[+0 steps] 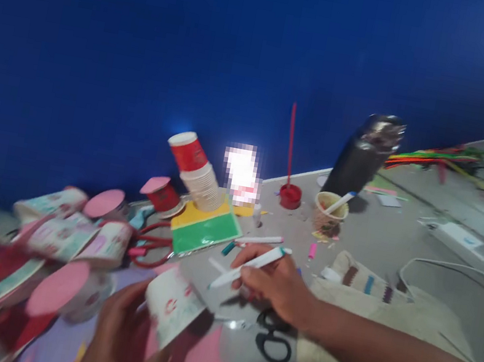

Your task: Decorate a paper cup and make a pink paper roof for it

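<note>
My left hand (120, 337) holds a white paper cup (173, 305) with red marks on its side, tilted toward me at the lower middle. My right hand (277, 284) grips a white marker pen (245, 267) with a teal end, its tip pointing left and down toward the cup. My right forearm stretches across from the lower right. The picture is blurred by motion.
Decorated cups with pink paper discs (58, 289) crowd the left. Behind are a stack of red-and-white cups (199, 173), red scissors (149, 246), green and yellow paper sheets (205, 231), a red paint pot with a stick (290, 196), a small cup with a brush (330, 212), a dark bottle (363, 155), black scissors (273, 336), loose markers and pipe cleaners (438, 158).
</note>
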A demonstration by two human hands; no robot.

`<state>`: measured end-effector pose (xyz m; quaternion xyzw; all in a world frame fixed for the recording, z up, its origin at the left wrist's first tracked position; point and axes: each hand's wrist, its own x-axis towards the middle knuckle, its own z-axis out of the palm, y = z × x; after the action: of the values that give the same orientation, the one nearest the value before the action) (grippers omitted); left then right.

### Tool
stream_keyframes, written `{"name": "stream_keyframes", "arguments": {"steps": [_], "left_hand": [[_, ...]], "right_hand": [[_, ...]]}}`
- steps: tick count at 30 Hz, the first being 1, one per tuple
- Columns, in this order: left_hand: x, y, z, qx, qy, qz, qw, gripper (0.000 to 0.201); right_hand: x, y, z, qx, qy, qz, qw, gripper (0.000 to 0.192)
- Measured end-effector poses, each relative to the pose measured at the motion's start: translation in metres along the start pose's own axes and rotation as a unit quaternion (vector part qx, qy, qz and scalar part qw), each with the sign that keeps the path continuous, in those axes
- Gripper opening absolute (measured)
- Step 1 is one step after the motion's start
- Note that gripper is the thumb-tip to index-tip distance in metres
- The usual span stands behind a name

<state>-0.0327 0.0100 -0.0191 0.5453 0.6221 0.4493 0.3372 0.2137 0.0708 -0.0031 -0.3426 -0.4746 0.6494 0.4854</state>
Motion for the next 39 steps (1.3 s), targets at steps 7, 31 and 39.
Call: {"name": "stream_keyframes", "arguments": {"steps": [7, 31, 39], "left_hand": [[-0.001, 0.015, -0.003, 0.036, -0.047, 0.123, 0.991, 0.074], [-0.009, 0.008, 0.000, 0.022, -0.103, 0.190, 0.976, 0.088], [-0.009, 0.009, -0.002, 0.024, -0.105, 0.194, 0.975, 0.088]], "right_hand": [[-0.011, 0.002, -0.009, -0.055, 0.074, 0.014, 0.996, 0.029], [-0.031, -0.015, 0.021, -0.377, -0.010, -0.189, 0.907, 0.008], [-0.030, -0.019, 0.021, -0.387, 0.009, -0.184, 0.904, 0.010]]}}
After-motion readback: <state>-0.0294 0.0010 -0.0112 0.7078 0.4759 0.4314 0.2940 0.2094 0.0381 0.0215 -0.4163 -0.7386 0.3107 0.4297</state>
